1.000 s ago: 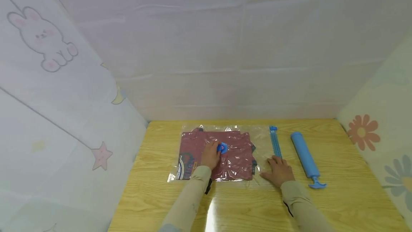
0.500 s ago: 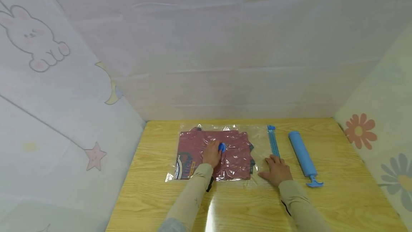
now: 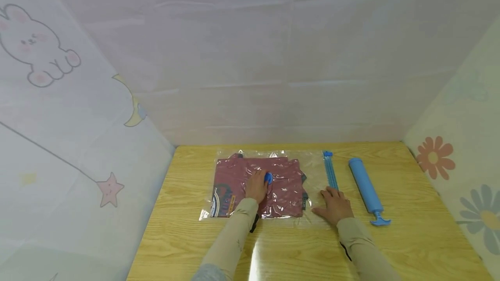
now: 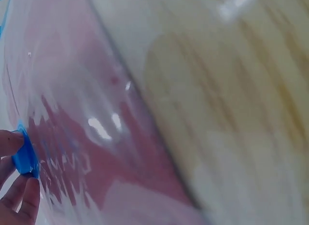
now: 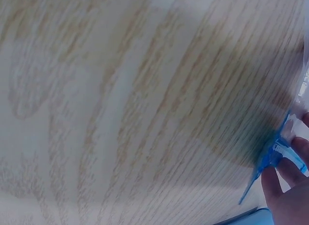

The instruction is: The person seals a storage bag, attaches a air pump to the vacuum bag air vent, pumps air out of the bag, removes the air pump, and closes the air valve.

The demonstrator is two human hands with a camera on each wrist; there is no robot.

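A clear vacuum storage bag (image 3: 315, 168) lies flat with folded maroon clothing (image 3: 281, 194) inside. My left hand (image 3: 256, 187) is over the clothing and pinches the bag's blue valve cap (image 3: 268, 178). In the left wrist view, thumb and fingers are on either side of the cap (image 4: 25, 155), and the film around it is wrinkled. At the bag's right end my right hand (image 3: 337, 206) rests on the blue zip strip (image 3: 330, 171), fingers spread. The right wrist view has its fingertips touching the strip (image 5: 265, 162).
A blue hand pump (image 3: 365, 185) lies right of the bag, its handle toward me. The wooden table (image 3: 175, 237) meets a plain pale wall behind and patterned walls at both sides.
The blue valve showed a pink middle a second ago and now looks solid blue and narrower. Both hands stay at the bag. The head view has shifted slightly.
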